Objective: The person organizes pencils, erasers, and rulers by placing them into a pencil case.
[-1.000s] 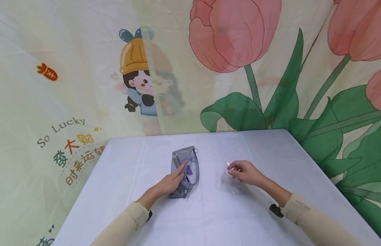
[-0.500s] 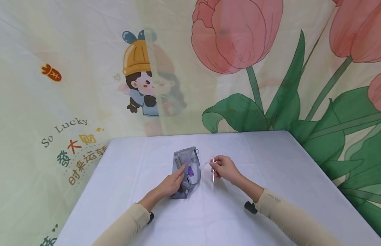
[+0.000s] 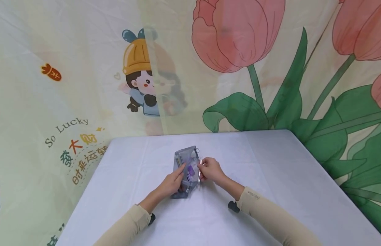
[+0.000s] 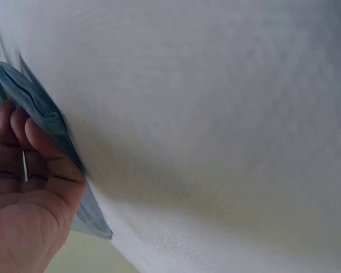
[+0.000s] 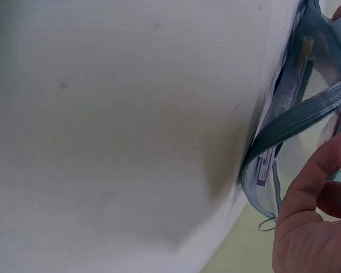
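Observation:
A grey mesh pencil case (image 3: 182,191) stands tilted on the table, its zipped mouth gaping toward the right. Through the mesh I see pencils (image 3: 179,160) and a purple item (image 3: 191,170). My left hand (image 3: 170,184) grips the case from the left; in the left wrist view, the curled fingers (image 4: 48,151) lie against its edge. At the mouth, my right hand (image 3: 211,169) pinches a thin, clear flat piece (image 3: 200,176), seen nearly edge-on; its exact kind is unclear. The right wrist view shows the zip band (image 5: 298,122) beside the thumb (image 5: 324,159).
A white cloth covers the table (image 3: 255,153), whose back edge meets a printed curtain (image 3: 175,20) with tulips and a cartoon figure. A small ring (image 3: 197,150) hangs at the case's far end. Dark wrist mounts (image 3: 233,206) sit under the sleeves.
My right hand has moved left across the table with the clear piece, from well right of the pencil case to its mouth. The left hand keeps its grip on the case.

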A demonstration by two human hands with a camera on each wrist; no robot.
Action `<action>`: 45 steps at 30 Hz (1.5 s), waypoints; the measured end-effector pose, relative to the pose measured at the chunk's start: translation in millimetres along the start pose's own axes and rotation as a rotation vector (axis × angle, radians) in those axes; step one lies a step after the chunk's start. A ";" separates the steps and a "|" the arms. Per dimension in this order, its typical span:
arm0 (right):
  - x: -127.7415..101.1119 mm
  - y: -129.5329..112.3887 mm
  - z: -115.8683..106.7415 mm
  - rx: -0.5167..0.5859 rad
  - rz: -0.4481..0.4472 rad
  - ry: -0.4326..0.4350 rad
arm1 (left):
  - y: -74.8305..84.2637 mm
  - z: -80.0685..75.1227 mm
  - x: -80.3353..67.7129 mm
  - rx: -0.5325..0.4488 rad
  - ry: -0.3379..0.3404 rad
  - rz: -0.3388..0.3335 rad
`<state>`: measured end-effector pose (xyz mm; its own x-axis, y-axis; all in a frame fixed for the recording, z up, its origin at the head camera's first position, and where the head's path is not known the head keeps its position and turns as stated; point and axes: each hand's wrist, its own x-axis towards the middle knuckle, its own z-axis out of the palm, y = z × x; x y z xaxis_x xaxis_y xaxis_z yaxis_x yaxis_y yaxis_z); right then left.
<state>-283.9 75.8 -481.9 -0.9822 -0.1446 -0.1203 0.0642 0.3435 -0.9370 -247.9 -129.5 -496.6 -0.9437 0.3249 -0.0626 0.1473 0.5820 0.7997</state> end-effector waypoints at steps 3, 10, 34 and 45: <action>3.3 0.9 1.8 0.000 0.037 0.023 | -1.0 0.2 -1.1 -0.009 0.004 0.006; 10.7 -0.8 4.3 0.024 0.056 0.003 | -1.0 -0.9 -4.1 -0.017 0.022 0.003; 23.9 6.2 27.0 0.034 0.066 -0.170 | -1.6 -1.4 -7.0 -0.036 0.020 0.036; 17.7 3.7 34.8 -0.125 -0.055 -0.097 | -2.1 -1.8 -6.0 -0.051 0.008 0.008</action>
<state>-294.9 42.2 -498.8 -0.9616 -0.2529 -0.1067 -0.0176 0.4447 -0.8955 -243.1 -134.0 -496.8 -0.9447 0.3239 -0.0513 0.1401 0.5402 0.8298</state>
